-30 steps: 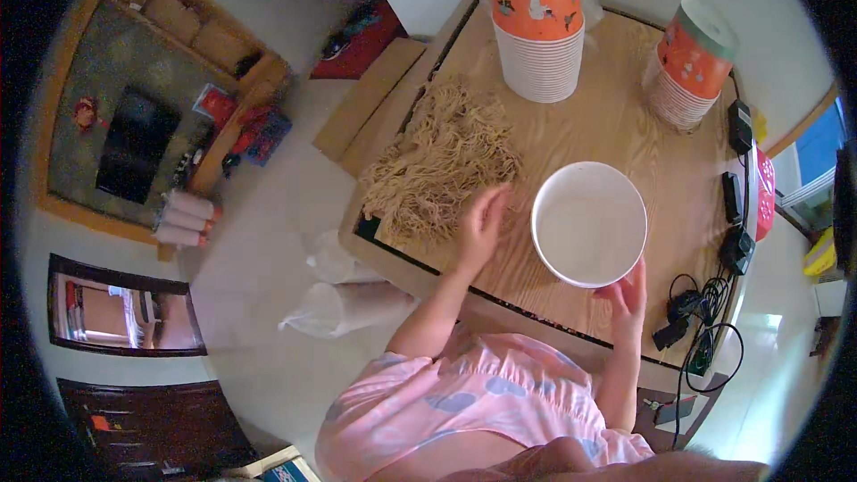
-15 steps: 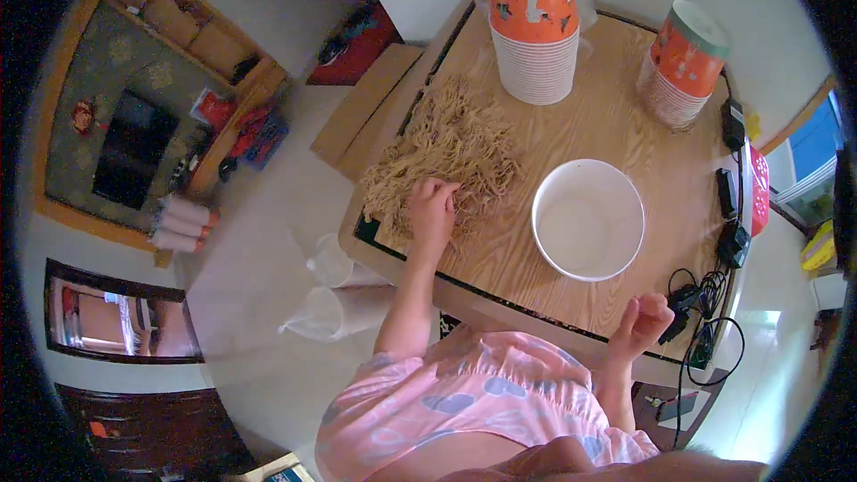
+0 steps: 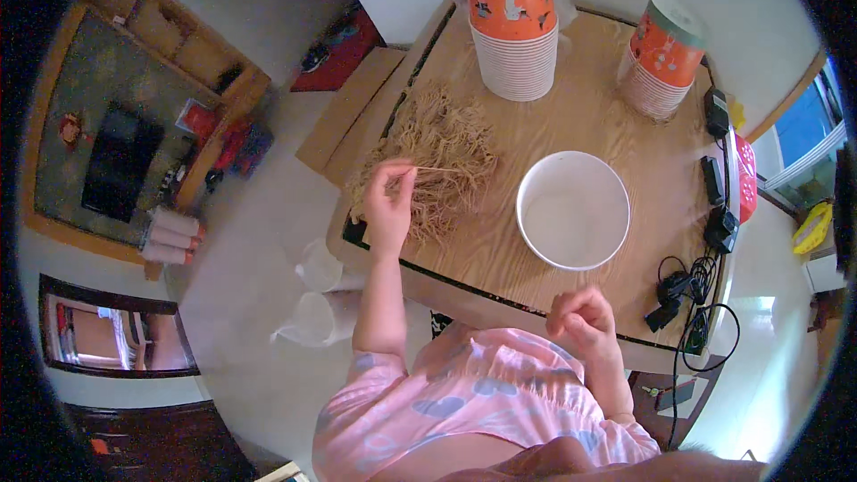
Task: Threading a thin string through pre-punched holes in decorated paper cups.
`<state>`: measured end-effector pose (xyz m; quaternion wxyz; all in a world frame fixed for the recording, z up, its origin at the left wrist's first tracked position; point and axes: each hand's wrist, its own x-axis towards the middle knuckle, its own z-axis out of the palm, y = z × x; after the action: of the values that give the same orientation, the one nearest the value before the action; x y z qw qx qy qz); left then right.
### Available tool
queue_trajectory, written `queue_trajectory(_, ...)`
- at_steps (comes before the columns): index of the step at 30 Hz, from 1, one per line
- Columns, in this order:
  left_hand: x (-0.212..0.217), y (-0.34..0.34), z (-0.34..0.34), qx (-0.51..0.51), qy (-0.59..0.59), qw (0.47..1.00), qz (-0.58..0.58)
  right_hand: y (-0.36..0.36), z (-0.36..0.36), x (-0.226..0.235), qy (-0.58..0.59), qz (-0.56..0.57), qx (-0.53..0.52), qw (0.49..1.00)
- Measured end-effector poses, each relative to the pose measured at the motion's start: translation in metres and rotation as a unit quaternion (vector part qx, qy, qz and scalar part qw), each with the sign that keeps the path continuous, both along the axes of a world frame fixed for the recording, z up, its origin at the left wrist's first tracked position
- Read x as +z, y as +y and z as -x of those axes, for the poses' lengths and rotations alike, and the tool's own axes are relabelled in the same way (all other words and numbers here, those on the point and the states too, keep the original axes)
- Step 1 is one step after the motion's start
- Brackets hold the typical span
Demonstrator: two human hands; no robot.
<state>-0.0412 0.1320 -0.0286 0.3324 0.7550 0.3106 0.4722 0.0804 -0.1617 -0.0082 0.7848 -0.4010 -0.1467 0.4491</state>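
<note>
Two bare hands are working at a brown wooden table with a dark edge [image 3: 616, 138]. The left hand [image 3: 390, 201] is pinching one thin, pale strand [image 3: 434, 169] between finger and thumb. The strand is pointing right, over a messy pile of tan, stringy strands [image 3: 442, 138]; nobody can tell if its far end is touching them. The pile is lying by the left edge of the table.

A round white tub with an open top [image 3: 573, 211] is standing to the right of the pile, and bare wood is showing between them. More bare wood is showing behind the tub. The right hand [image 3: 582, 317] is hanging by the front edge, just in front of the tub, not touching it. Its fingers are bending in loosely, and it is hard to tell if they are holding anything.

At the back, a tall stack of white, orange and green tubs [image 3: 513, 31] is standing left of a smaller stack of the same colours [image 3: 662, 58]. Black cords [image 3: 687, 281] are lying along the right edge.
</note>
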Motion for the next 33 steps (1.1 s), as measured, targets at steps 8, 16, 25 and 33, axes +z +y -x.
queue_trajectory(8, 0.036, -0.122, -0.001, -0.256, 0.117, 0.959, -0.034, 0.025, 0.004, -0.038, -0.038, 0.058, 0.191, 0.979)
queue_trajectory(16, 0.031, -0.144, 0.004, -0.304, 0.227, 0.923, -0.063, 0.022, -0.004, -0.019, -0.209, 0.075, 0.100, 0.970)
queue_trajectory(25, 0.015, -0.142, 0.004, -0.446, 0.305, 0.842, -0.007, 0.002, -0.011, -0.020, -0.131, 0.018, 0.106, 0.986)
queue_trajectory(33, -0.011, -0.144, 0.009, -0.557, 0.410, 0.715, -0.097, -0.003, -0.017, -0.007, -0.252, 0.117, 0.112, 0.954)
